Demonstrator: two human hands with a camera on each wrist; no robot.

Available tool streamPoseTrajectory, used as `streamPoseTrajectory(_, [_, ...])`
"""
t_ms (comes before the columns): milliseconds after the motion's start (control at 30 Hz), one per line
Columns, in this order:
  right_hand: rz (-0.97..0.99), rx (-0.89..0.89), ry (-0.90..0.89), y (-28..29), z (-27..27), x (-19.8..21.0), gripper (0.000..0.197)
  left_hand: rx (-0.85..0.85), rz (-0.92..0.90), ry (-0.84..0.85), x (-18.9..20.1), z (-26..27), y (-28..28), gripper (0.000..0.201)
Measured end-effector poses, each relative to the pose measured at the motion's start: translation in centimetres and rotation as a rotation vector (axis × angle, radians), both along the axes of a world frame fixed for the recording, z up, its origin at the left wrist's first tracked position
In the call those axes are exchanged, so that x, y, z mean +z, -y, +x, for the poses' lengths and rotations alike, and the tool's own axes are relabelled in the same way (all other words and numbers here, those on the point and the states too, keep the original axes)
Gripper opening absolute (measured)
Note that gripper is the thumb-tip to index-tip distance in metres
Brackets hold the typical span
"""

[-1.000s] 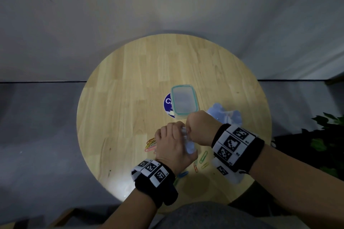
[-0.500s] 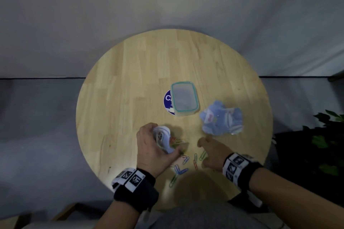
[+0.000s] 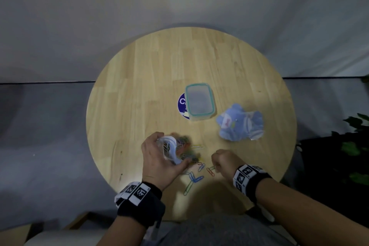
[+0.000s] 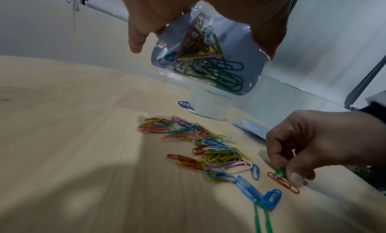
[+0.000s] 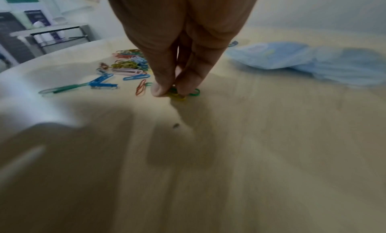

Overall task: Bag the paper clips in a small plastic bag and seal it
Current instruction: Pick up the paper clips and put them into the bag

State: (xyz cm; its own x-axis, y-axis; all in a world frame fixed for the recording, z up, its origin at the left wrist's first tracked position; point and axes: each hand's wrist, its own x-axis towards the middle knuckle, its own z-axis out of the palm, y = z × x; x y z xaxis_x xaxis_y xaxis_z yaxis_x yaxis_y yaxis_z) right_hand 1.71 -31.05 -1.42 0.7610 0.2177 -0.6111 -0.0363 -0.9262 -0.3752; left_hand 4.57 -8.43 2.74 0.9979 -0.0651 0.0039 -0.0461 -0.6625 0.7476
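Left hand (image 3: pixel 159 158) grips a small plastic bag (image 4: pixel 206 58) part-filled with paper clips above the worktop (image 3: pixel 151 78); right hand (image 3: pixel 223 161), at its 3 o'clock, pinches a green clip (image 4: pixel 279 172) beside the loose pile (image 4: pixel 200 144).

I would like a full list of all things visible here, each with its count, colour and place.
table: one, light wood, round, under everything.
box: one, clear with green rim, near the table centre.
sticker: one, blue, round, partly under the box.
blue bags: a crumpled bundle, light blue, right of the box.
small bag: one, clear, already holding several clips, held above the table.
loose clips: many, mixed colours, on the table's near part, between the hands.
plant: one, green, at the right edge, beyond the table.
wristbands: two, black with white markers.
left hand: grip round the small bag.
right hand: pinching a green clip on the table.
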Motion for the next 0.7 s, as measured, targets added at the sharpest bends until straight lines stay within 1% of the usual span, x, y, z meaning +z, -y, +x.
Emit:
streamPoseTrajectory(167, [-0.04, -0.031, 0.023, -0.3, 0.3, 0.5, 0.011, -0.007, 0.024, -0.007, -0.4, -1.1, -1.4, 0.088])
streamPoseTrajectory(267, [-0.071, -0.024, 0.027, -0.8, 0.1, 0.6, 0.012, -0.026, -0.011, 0.114, 1.0, -1.7, -0.9, 0.073])
streamPoseTrajectory(300, [-0.074, -0.04, 0.026, -1.1, -0.1, 0.5, 0.014, -0.035, -0.023, 0.152, 1.6, -1.9, -0.6, 0.072])
streamPoseTrajectory(367, [-0.059, -0.128, 0.021, -1.4, -0.6, 0.4, 0.013, -0.058, -0.038, 0.218, 3.0, -2.1, 0.1, 0.07])
streamPoseTrajectory(467, [-0.006, -0.307, -0.009, -1.2, -1.0, 0.6, 0.013, -0.121, -0.017, 0.278, 3.6, -2.4, 0.7, 0.057])
streamPoseTrajectory(500, [0.03, -0.371, -0.001, -1.0, -0.8, 0.8, 0.014, -0.136, 0.0, 0.256, 3.3, -2.4, 0.7, 0.054])
streamPoseTrajectory(567, [0.112, -0.49, 0.038, -0.5, 0.1, 1.2, 0.017, -0.163, 0.041, 0.144, 2.2, -2.2, 0.4, 0.049])
streamPoseTrajectory(600, [0.138, -0.511, 0.053, -0.2, 0.5, 1.4, 0.018, -0.173, 0.065, 0.086, 1.6, -2.2, 0.2, 0.048])
streamPoseTrajectory(633, [0.151, -0.497, 0.058, -0.1, 0.9, 1.5, 0.02, -0.18, 0.091, 0.054, 1.1, -2.1, 0.2, 0.05])
streamPoseTrajectory(700, [0.136, -0.414, 0.04, -0.5, 1.0, 1.2, 0.024, -0.19, 0.118, 0.056, 0.8, -2.1, 0.4, 0.055])
